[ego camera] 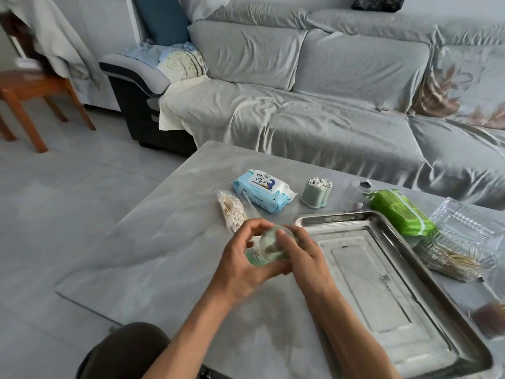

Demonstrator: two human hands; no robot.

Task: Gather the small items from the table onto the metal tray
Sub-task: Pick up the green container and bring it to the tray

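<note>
Metal tray [306, 221] bare, both hands' grip pinching clear round container [269, 248]; left hand [243, 265] cupping beneath, right hand [303, 255] fingers atop

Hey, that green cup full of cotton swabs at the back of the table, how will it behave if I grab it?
The green swab holder looks like rigid plastic, so it should not flex. It stands upright on a wider base, so it probably resists tipping, but it has no lid: tilt it and the cotton swabs poking out would likely spill. It is probably light.

A grey-covered sofa [314, 105] fills the far side. Left of the sofa stands a wooden stool [30, 88] on a pale tiled floor [68, 187], daylight falling evenly.
</note>
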